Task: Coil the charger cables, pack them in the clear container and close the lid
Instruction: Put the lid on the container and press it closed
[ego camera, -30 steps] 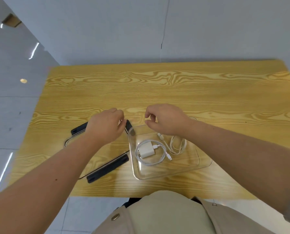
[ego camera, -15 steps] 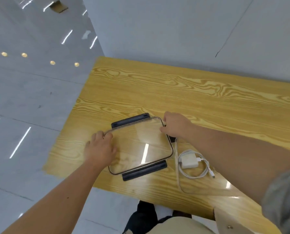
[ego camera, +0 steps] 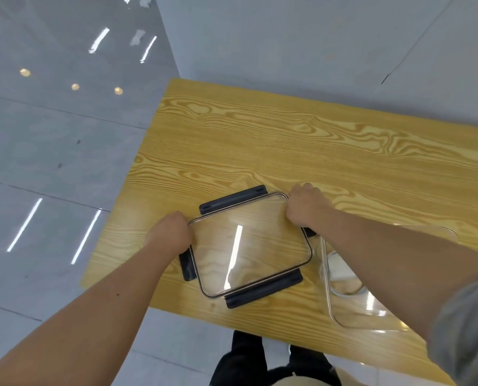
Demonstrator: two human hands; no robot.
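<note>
A clear lid with dark clip flaps lies on the wooden table, near its front left corner. My left hand grips the lid's left edge. My right hand grips its far right corner. To the right stands the clear container, mostly covered by my right forearm. Inside it I see part of a white charger and cable, blurred through the plastic.
The table's left and front edges run close to the lid, with grey tiled floor beyond. A grey wall stands behind the table. My legs show below the front edge.
Both hands left the container and went to the lid at the left. They now grip its opposite edges. The view swung to the left.
</note>
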